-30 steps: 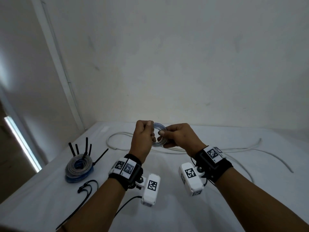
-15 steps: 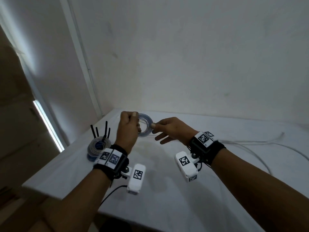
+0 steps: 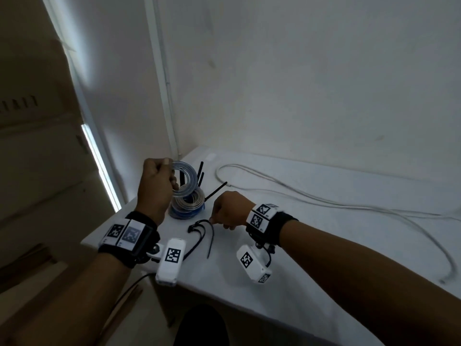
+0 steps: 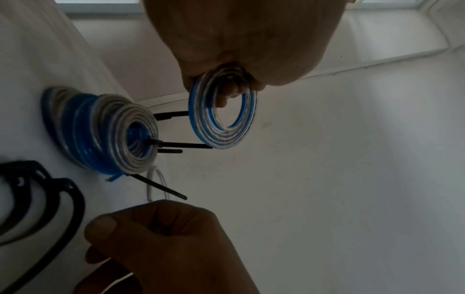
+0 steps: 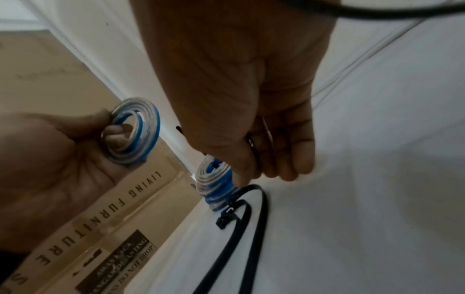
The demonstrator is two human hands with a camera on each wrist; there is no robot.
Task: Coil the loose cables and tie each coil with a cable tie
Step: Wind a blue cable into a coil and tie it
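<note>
My left hand (image 3: 156, 186) grips a small grey-and-blue cable coil (image 3: 184, 178) and holds it upright in the air, just above a stack of tied coils (image 3: 188, 203). In the left wrist view the held coil (image 4: 222, 117) hangs from my curled fingers. My right hand (image 3: 229, 211) is down on the white table (image 3: 324, 270). Its thumb and forefinger pinch the top of a black cable tie (image 3: 211, 236) that lies among a few loose ties (image 5: 251, 218). The right wrist view shows the curled fingers (image 5: 284, 165) right over the tie's loop.
Black tie tails (image 3: 200, 171) stick up from the stacked coils near the table's left corner. A long loose white cable (image 3: 299, 193) snakes across the far and right side of the table. Cardboard boxes (image 5: 100, 218) stand beyond the left edge.
My right hand let go of the coil and dropped to the black ties on the table. My left hand carried the coil left, over the stack. The head view swung left.
</note>
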